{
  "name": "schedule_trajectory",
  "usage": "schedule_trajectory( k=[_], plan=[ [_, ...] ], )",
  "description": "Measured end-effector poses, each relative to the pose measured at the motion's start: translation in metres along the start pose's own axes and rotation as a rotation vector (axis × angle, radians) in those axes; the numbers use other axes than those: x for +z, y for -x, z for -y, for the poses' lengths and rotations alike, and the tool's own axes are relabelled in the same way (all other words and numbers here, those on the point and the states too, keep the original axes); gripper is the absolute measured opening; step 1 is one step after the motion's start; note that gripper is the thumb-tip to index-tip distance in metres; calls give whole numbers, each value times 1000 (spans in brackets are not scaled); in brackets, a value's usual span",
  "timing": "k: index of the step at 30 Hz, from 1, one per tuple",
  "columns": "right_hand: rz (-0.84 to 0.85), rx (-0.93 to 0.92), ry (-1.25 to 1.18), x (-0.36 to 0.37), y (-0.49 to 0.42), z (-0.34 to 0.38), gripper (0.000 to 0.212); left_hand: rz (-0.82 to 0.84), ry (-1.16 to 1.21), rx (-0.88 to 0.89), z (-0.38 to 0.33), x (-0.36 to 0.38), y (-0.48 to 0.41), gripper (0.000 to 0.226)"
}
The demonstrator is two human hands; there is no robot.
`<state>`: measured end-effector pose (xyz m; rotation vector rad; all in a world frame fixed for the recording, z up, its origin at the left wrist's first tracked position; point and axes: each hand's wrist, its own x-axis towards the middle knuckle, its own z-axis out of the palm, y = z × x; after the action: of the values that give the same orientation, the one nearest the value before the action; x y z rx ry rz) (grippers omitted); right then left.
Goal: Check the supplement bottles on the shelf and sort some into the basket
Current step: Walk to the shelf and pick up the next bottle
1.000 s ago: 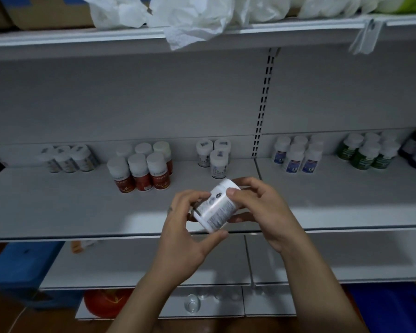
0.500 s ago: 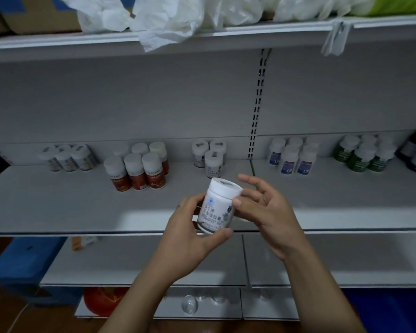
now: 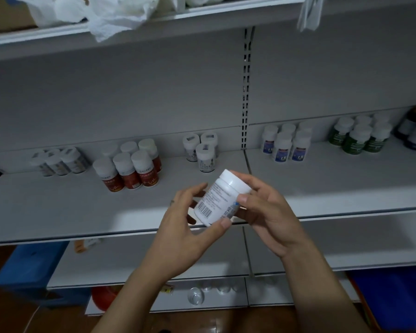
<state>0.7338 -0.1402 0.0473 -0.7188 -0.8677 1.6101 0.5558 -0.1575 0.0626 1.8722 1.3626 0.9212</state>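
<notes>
Bottle (image 3: pixel 220 200), white, capped, tilted, barcode label upward, in pinch of left hand (image 3: pixel 183 236) and right hand (image 3: pixel 267 212).

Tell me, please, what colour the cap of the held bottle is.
The cap is plain white, matching the bottle; the head view shows it best.

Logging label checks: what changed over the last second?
The white bottle was turned in hand: label front faced the camera half a second ago, now its barcode side does, cap tipped up-right. Left grip and right grip both still hold it. Shelf bottles unmoved.
</notes>
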Motion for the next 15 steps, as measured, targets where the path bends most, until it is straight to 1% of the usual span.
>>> schedule_trajectory(
  k=[2,3,6,9,11,13,15],
  plan=[
    [58,-6,-58,-4,0,-1,58,59,43,-27,-4,-3,-1,51],
    [80,-6,-67,-6,-1,-2,59,53,44,-27,-5,-3,-2,47],
    [92,14,-24,-7,-6,-4,59,-60,-11,1,-2,0,-4,55],
    [25,15,77,-2,-8,-5,59,-86,-66,14,8,5,-6,61],
    [-49,-18,230,2,-8,-4,56,-71,-79,-4,15,8,-9,58],
    [-149,-75,505,8,-7,-4,61,-50,-119,-9,21,12,-11,52],
    [-242,-145,810,16,-6,-5,65,-23,-91,-39,24,17,-13,52]
  ],
)
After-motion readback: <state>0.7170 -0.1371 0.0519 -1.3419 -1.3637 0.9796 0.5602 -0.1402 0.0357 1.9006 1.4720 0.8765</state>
